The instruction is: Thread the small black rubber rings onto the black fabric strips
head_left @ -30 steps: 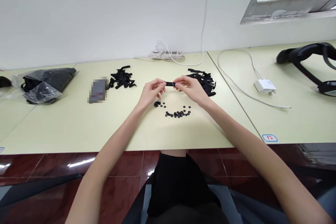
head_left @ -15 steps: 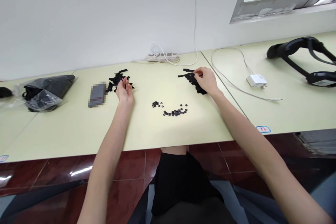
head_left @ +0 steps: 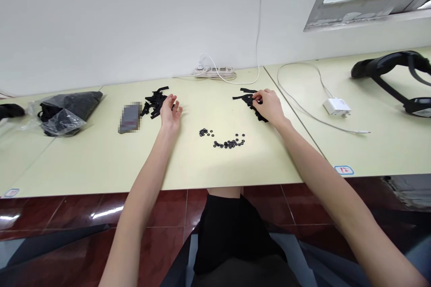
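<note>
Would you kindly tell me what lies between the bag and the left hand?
The head view shows a blurred grey item, then black strips.

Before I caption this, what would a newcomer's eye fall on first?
Probably the bare left hand, loosely open beside a pile of short black fabric strips, and the bare right hand at a second such pile. Next come small round black pieces scattered between them, nearer the front edge of the pale yellow tabletop.

Matt cloth strips (head_left: 156, 103); plastic-looking black rings (head_left: 230, 144); smooth pale tabletop (head_left: 195, 168); glossy floor tiles (head_left: 164, 210); shiny crinkled plastic bag (head_left: 71, 121)
</note>
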Action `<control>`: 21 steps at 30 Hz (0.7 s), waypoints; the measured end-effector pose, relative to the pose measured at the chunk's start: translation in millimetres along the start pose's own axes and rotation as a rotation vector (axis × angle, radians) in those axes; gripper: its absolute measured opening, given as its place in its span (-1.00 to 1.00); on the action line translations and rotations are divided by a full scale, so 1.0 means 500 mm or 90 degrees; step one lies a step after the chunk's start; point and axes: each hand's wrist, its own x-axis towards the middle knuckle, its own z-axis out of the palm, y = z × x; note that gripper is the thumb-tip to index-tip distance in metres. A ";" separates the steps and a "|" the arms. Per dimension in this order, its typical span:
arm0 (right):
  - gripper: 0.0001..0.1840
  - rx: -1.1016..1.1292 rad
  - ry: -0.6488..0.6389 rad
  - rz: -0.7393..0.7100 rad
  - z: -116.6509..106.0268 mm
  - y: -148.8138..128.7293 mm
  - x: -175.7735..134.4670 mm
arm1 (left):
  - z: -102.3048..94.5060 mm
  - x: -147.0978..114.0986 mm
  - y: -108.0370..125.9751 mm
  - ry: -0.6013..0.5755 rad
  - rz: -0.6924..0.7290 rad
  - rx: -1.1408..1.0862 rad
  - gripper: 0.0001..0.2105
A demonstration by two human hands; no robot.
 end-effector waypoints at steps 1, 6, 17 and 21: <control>-0.77 -0.009 0.000 0.006 0.000 0.001 0.000 | 0.004 -0.005 -0.003 -0.016 0.003 0.020 -0.79; -0.80 -0.021 -0.020 0.013 -0.002 -0.002 0.001 | 0.038 -0.053 -0.006 -0.100 0.027 0.127 -0.76; -0.83 0.136 0.086 0.064 -0.014 -0.022 0.006 | 0.076 -0.117 -0.014 -0.314 0.075 0.316 -0.89; -0.84 0.390 0.082 0.072 -0.033 -0.056 0.010 | 0.075 -0.119 -0.018 -0.348 0.110 0.355 -0.89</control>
